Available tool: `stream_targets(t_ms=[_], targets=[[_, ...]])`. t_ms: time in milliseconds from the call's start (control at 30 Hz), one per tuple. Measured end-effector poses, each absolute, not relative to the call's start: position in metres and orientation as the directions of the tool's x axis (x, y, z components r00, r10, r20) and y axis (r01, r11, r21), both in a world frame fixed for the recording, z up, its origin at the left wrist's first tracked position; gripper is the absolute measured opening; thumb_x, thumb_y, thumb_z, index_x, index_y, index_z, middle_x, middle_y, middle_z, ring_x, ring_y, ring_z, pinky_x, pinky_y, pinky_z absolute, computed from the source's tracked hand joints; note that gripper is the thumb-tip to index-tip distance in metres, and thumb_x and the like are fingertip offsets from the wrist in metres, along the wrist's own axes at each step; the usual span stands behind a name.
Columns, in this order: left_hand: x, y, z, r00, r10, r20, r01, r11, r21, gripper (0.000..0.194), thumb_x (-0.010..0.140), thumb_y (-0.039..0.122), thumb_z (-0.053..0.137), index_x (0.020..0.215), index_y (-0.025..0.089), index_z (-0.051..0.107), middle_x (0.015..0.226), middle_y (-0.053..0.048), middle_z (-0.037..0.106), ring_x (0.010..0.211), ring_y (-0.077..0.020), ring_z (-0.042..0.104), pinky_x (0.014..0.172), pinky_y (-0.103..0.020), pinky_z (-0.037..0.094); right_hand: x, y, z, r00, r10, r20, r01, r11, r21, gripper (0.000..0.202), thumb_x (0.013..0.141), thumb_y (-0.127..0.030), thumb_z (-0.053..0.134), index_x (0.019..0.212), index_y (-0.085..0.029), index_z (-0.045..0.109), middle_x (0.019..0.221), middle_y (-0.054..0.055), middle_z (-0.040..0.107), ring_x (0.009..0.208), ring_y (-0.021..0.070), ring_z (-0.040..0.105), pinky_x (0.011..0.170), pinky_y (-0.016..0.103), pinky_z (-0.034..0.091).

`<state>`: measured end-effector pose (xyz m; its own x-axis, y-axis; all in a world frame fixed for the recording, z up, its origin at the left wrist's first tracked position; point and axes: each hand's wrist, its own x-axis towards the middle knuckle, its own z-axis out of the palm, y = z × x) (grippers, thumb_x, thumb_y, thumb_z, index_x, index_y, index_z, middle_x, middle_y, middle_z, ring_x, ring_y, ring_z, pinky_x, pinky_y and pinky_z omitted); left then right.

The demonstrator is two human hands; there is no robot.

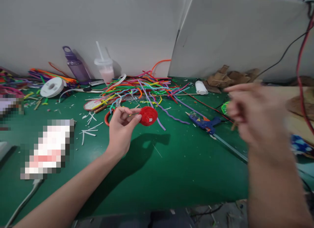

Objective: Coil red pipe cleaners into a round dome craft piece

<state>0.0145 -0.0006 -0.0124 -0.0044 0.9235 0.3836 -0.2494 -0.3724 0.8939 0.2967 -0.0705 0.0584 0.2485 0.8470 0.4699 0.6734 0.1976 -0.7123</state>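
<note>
Between thumb and fingers, my left hand (122,126) pinches a red disc (148,116) by its left edge, held above the green table. It is round and has a small whitish blob near its lower middle. Raised at the right is my right hand (255,113), smeared by motion, so whether its fingers hold anything cannot be made out. Nearest to it on the table is a blue hot glue gun (204,122) with a long glue stick in its back. Behind my left hand, orange-handled scissors (107,118) are partly hidden.
A heap of colourful pipe cleaners (139,86) lies at the back. Near the wall stand a purple bottle (77,68) and a lidded cup with straw (105,69). A white spool (52,87) and a blurred-out phone-like device (49,149) are at left. Cables hang at right.
</note>
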Motion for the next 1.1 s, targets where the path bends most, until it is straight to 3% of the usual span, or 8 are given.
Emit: stream_targets(t_ms=[100,167,367,433,633,767,933,1100], targets=[[0.01,0.003,-0.01,-0.021,0.945,0.327,-0.308,-0.317,0.897,0.028,0.071,0.018,0.073,0.082,0.021,0.047,0.097,-0.003,0.069,0.08,-0.0129,0.068,0.065,-0.024,0.056,0.254,-0.042,0.032,0.059,0.994,0.094,0.619,0.037,-0.784,0.041,0.085,-0.025,0.056,0.125,-0.015,0.055,0.06,0.001,0.064,0.042,0.0105,0.048,0.039,0.024,0.033],[0.007,0.006,-0.009,-0.057,0.958,0.283,-0.347,-0.284,0.894,0.028,0.071,0.019,0.074,0.081,0.021,0.048,0.096,-0.002,0.067,0.077,-0.011,0.066,0.064,-0.022,0.055,0.236,-0.026,0.013,-0.014,0.998,0.053,0.713,0.048,-0.7,0.044,0.086,-0.017,0.049,0.13,-0.014,0.053,0.069,0.003,0.069,0.045,0.0107,0.053,0.044,0.024,0.04],[0.002,0.011,-0.003,-0.124,0.977,0.171,-0.492,-0.21,0.845,0.031,0.063,0.018,0.079,0.075,0.019,0.05,0.089,0.002,0.065,0.075,-0.0088,0.063,0.065,-0.02,0.054,0.224,-0.017,0.002,-0.128,0.896,0.426,0.948,0.236,-0.213,0.022,0.086,-0.016,0.052,0.099,-0.012,0.07,0.097,0.016,0.071,0.09,0.0275,0.065,0.079,0.04,0.05],[0.001,0.01,0.0,-0.132,0.976,0.176,-0.512,-0.219,0.831,0.031,0.062,0.017,0.079,0.074,0.019,0.051,0.088,0.002,0.065,0.076,-0.0089,0.063,0.066,-0.02,0.054,0.221,-0.018,0.01,-0.096,0.809,0.579,0.955,0.239,-0.175,0.022,0.088,-0.015,0.049,0.096,-0.013,0.069,0.095,0.014,0.07,0.092,0.0283,0.064,0.081,0.043,0.049],[0.0,0.007,0.001,-0.07,0.981,0.18,-0.501,-0.19,0.844,0.028,0.063,0.014,0.078,0.078,0.02,0.056,0.096,0.001,0.066,0.077,-0.0094,0.063,0.068,-0.021,0.054,0.207,-0.019,0.011,-0.023,0.549,0.836,0.826,0.481,-0.293,0.03,0.092,-0.027,0.051,0.12,-0.019,0.057,0.103,0.01,0.066,0.099,0.0242,0.06,0.088,0.043,0.048],[0.003,0.003,-0.004,0.021,0.967,0.254,-0.42,-0.222,0.88,0.028,0.066,0.014,0.076,0.084,0.02,0.055,0.099,-0.001,0.065,0.076,-0.01,0.065,0.068,-0.023,0.055,0.193,-0.025,-0.002,-0.162,0.602,0.782,0.781,0.562,-0.27,0.065,0.081,-0.042,0.067,0.137,-0.021,0.042,0.127,0.013,0.057,0.117,0.0299,0.051,0.098,0.051,0.042],[0.007,-0.001,-0.01,0.081,0.841,0.535,-0.228,-0.507,0.831,0.02,0.076,0.011,0.067,0.087,0.02,0.053,0.095,-0.002,0.063,0.081,-0.0118,0.066,0.073,-0.026,0.057,0.182,-0.031,-0.002,-0.102,0.738,0.667,0.621,0.571,-0.537,0.036,0.089,-0.036,0.057,0.123,-0.022,0.055,0.115,0.01,0.062,0.107,0.025,0.056,0.09,0.045,0.046],[0.004,-0.004,-0.015,0.171,0.566,0.806,0.014,-0.82,0.572,0.022,0.083,0.002,0.056,0.095,0.021,0.056,0.095,-0.004,0.063,0.09,-0.0132,0.064,0.073,-0.027,0.057,0.187,-0.037,0.009,-0.083,0.839,0.537,0.313,0.534,-0.786,0.019,0.088,-0.027,0.057,0.104,-0.023,0.066,0.11,0.007,0.062,0.09,0.0177,0.06,0.07,0.031,0.05]])
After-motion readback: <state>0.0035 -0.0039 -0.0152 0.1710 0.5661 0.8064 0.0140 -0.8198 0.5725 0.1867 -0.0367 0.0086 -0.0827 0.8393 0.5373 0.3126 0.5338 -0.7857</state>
